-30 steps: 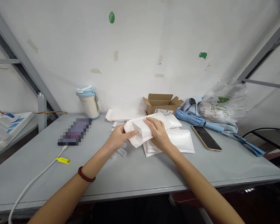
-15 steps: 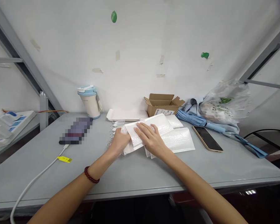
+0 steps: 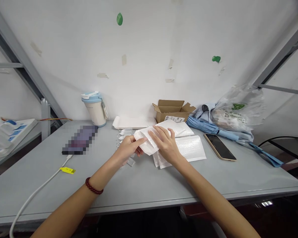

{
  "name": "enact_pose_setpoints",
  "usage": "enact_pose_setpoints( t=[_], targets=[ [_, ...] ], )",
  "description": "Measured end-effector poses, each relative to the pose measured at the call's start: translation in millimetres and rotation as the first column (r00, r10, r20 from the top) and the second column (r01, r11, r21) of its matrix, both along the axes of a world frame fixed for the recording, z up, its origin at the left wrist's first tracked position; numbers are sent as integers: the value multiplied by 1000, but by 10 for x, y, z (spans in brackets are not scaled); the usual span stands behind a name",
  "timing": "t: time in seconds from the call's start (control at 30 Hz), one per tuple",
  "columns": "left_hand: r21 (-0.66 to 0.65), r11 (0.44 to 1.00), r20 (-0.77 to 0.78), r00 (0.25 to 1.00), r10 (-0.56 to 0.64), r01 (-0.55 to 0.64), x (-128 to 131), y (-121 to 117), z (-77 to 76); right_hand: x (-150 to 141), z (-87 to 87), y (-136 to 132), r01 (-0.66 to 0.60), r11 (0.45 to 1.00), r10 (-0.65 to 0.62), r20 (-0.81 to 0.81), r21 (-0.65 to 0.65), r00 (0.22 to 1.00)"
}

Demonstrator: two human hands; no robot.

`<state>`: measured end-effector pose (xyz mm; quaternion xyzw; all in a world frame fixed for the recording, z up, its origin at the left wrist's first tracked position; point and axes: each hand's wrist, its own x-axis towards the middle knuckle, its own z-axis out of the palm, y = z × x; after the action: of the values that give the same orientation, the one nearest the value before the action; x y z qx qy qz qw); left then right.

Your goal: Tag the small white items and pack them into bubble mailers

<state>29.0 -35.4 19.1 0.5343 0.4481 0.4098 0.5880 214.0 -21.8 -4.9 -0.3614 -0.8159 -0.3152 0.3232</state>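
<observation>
Between my two hands is a white bubble mailer (image 3: 146,142), held just above the table with its near left end folded or gaping. My left hand (image 3: 129,145) pinches its left edge, thumb on top and fingers beneath. Across its upper face lies my right hand (image 3: 166,145), fingers bent over it and gripping. More bubble mailers (image 3: 190,147) are spread on the table under and right of my right hand. Several small clear-and-white pieces with loops (image 3: 125,132) lie behind my left hand. One similar small clear piece (image 3: 131,162) rests in front of it.
Behind the mailers stand a flat white box (image 3: 134,122) and an open cardboard box (image 3: 172,110). A cup (image 3: 95,110) and a blurred-out device (image 3: 80,140) on a cable are at left. Rightward lie a phone (image 3: 220,147), a blue umbrella (image 3: 213,130) and a plastic bag (image 3: 238,109).
The mailer has turned, its left end now bent and facing me. My left hand has shifted from a fist-like grip to a thumb pinch. A small clear piece now shows below it.
</observation>
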Motion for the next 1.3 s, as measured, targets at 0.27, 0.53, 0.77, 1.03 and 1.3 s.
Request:
enact_pose_setpoints(
  t=[0.27, 0.53, 0.77, 1.03, 1.3],
  targets=[
    [-11, 995, 33, 995, 95, -95, -30, -4, 32, -13, 15, -14, -123, 990, 130, -94, 73, 987],
    [74, 982, 89, 982, 167, -173, 2, -23, 51, -78, 45, -63, -193, 976, 203, -105, 98, 973],
    [423, 879, -74, 959, 275, -219, 33, -58, 26, -68, 12, -57, -173, 984, 175, -93, 28, 980],
    [812, 583, -285, 858, 427, -20, 111, -106, -123, -26, 58, -55, -168, 981, 184, -178, 102, 967],
    [760, 649, -344, 865, 365, 28, 160, -70, -203, -6, 69, -63, -150, 980, 178, -224, 134, 958]
  ],
)
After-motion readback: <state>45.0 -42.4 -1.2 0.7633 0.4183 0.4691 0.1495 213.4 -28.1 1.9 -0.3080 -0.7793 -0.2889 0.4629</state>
